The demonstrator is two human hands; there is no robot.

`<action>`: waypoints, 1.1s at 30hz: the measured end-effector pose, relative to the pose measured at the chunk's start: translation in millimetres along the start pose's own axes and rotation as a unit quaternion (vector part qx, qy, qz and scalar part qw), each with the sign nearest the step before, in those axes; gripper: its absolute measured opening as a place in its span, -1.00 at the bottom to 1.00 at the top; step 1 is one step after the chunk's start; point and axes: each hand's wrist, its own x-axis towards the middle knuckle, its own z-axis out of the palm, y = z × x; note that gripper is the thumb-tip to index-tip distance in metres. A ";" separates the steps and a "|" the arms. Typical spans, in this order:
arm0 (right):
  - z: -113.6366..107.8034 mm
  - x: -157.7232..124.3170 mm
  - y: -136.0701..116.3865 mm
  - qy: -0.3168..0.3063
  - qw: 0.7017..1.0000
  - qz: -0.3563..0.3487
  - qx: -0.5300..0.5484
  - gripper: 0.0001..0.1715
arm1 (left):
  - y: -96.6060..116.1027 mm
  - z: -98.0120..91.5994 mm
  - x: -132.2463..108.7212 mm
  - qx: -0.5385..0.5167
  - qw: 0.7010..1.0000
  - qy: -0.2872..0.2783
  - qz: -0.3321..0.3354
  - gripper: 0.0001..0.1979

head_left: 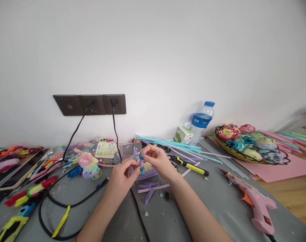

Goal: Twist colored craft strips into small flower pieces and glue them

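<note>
A purple pipe cleaner [135, 154] is pinched between my two hands over the middle of the table. My left hand [125, 174] grips it from below, thumb and fingers pressed together. Close by on the upper right, my right hand [154, 159] has its fingertips closed on the same piece. Below the hands lie short folded purple pipe cleaners [149, 195] and a pale pink strip [155, 188]. Behind my right hand, long turquoise pipe cleaners [178, 145] spread across the table. Yellow-and-black pliers [193, 167] rest just right of my right wrist.
A pink glue gun [256, 201] lies at right, near a basket of fabric-like flowers [248, 144]. A water bottle [202, 122] and small green-white box [183, 135] stand by the wall. Black cables [42, 208] loop at left beside a pastel fuzzy figure [88, 164].
</note>
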 end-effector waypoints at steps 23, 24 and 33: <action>1.2 -0.2 2.2 0.018 1.000 -0.008 -0.006 -0.68 | 4.5 1.9 -1.6 -0.001 0.998 0.054 0.029 -0.88; 0.6 -0.1 2.3 0.018 1.000 -0.008 -0.009 -0.68 | 4.2 2.1 -1.5 -0.029 0.999 0.043 0.004 -0.92; -0.4 -1.3 -3.4 0.001 0.999 0.013 -0.038 -0.68 | -4.9 -5.1 3.1 -0.177 0.977 -0.040 -0.113 -0.72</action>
